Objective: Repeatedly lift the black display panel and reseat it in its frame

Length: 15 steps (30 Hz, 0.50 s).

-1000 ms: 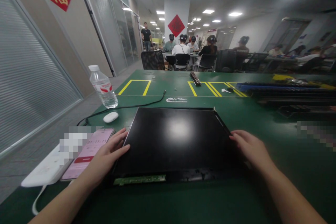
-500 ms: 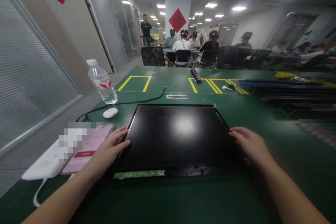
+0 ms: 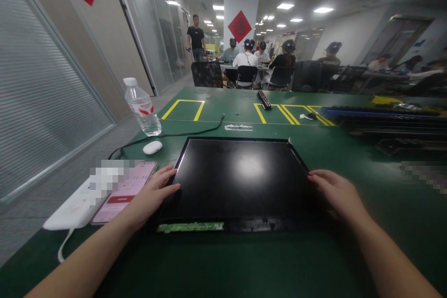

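Note:
A flat black LCD panel (image 3: pixel 237 177) lies on the green table between my hands, screen side up, with a glare spot on it. Along its near edge runs a narrow green circuit board (image 3: pixel 190 226). My left hand (image 3: pixel 159 191) grips the panel's left edge, thumb resting over the frame and the other fingers along the side. On the opposite edge, my right hand (image 3: pixel 333 191) pinches the frame near its upper half; some of its fingers are hidden beneath or behind the hand.
Left of the panel are a phone (image 3: pixel 127 191), a white power bank (image 3: pixel 78 205), a white earbud-type case (image 3: pixel 152 147), a water bottle (image 3: pixel 143 109) and a black cable (image 3: pixel 181 134). Dark strips (image 3: pixel 391 118) are stacked at right. Several people sit beyond the table (image 3: pixel 230 102).
The whole view has shifted slightly, so things appear a little further right. Both hands keep their hold on the panel's edges. A standing person in the background has come somewhat closer.

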Motion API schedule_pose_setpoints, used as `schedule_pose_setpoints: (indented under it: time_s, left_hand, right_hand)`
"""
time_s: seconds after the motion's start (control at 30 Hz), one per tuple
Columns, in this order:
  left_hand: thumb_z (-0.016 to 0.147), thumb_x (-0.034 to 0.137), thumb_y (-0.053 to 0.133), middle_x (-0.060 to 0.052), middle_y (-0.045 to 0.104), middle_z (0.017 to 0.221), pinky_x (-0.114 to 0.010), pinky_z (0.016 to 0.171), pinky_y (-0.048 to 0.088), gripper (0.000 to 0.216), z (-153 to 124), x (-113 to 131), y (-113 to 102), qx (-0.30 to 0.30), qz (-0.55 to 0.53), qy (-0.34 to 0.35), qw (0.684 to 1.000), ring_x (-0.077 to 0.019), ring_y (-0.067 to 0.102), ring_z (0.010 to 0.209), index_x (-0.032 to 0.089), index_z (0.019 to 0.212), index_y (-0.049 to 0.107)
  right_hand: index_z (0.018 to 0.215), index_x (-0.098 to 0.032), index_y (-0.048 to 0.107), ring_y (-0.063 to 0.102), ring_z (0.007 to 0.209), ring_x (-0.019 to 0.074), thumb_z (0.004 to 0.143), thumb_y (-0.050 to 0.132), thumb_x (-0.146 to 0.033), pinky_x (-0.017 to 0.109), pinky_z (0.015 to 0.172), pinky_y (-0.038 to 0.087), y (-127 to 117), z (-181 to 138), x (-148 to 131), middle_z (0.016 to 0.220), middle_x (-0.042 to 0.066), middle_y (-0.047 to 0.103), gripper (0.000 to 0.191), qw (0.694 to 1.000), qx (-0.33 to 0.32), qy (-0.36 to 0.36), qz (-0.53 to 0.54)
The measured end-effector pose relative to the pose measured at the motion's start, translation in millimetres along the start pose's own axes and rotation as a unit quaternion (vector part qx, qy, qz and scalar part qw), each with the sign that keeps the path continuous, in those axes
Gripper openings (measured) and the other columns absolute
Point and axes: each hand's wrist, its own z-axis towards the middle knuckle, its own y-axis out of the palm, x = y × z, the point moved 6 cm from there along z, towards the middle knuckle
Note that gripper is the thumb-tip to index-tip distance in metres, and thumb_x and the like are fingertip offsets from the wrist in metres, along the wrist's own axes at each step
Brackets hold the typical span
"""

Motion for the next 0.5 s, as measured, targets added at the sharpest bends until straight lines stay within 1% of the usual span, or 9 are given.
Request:
schedule_pose_setpoints:
  time_s: [0.07,0.13,0.2,0.27,0.4,0.5]
  left_hand:
    - [0.079,0.049,0.074,-0.014,0.047,0.171,-0.057,0.126,0.035,0.057,0,1,1,0.000,0.004,0.007,1.000,-0.0429,0.037,0.159,0.024,0.129,0.078]
    - [0.080,0.048,0.072,-0.016,0.048,0.170,-0.056,0.126,0.034,0.061,0,1,3,-0.003,0.004,0.020,1.000,-0.0422,0.039,0.158,0.023,0.136,0.073]
    - [0.083,0.048,0.070,-0.015,0.049,0.169,-0.056,0.127,0.034,0.065,0,1,5,-0.007,0.005,0.038,0.999,-0.0396,0.043,0.156,0.025,0.143,0.068]
    - [0.084,0.048,0.069,-0.014,0.051,0.168,-0.055,0.127,0.033,0.066,0,1,6,-0.012,0.011,0.057,0.998,-0.0368,0.044,0.156,0.027,0.146,0.064]
    - [0.082,0.052,0.073,-0.013,0.051,0.167,-0.057,0.127,0.032,0.061,-6,5,0,-0.025,0.040,0.094,0.994,-0.0380,0.043,0.156,0.029,0.139,0.069]
    - [0.084,0.052,0.074,-0.012,0.048,0.170,-0.061,0.128,0.028,0.056,-17,15,-7,-0.049,0.123,0.149,0.980,-0.0414,0.040,0.157,0.030,0.136,0.072]
  right_hand:
    - [0.091,-0.025,0.082,0.071,0.072,0.0265,0.070,0.067,-0.057,0.038,0.069,0.051,0,0,0,0.081,0.006,0.080,0.042,1.000,-0.001,0.002,-0.006]
    - [0.092,-0.025,0.082,0.072,0.073,0.0270,0.070,0.066,-0.058,0.039,0.072,0.051,0,-1,0,0.082,0.006,0.080,0.043,1.000,-0.001,0.007,-0.011]
    - [0.091,-0.025,0.082,0.072,0.076,0.0282,0.069,0.064,-0.059,0.041,0.076,0.052,-1,-1,0,0.085,0.007,0.081,0.044,1.000,0.001,0.007,-0.023]
    - [0.089,-0.026,0.082,0.073,0.080,0.0295,0.069,0.064,-0.059,0.042,0.079,0.053,-2,0,-1,0.086,0.007,0.082,0.042,0.999,0.007,-0.002,-0.036]
    - [0.083,-0.028,0.081,0.074,0.085,0.0310,0.071,0.062,-0.057,0.042,0.081,0.055,-3,0,-4,0.088,0.008,0.082,0.037,0.999,0.009,-0.021,-0.046]
    - [0.082,-0.029,0.081,0.075,0.086,0.0322,0.069,0.062,-0.056,0.043,0.082,0.056,-2,-2,-6,0.089,0.008,0.082,0.036,0.999,-0.003,-0.020,-0.040]
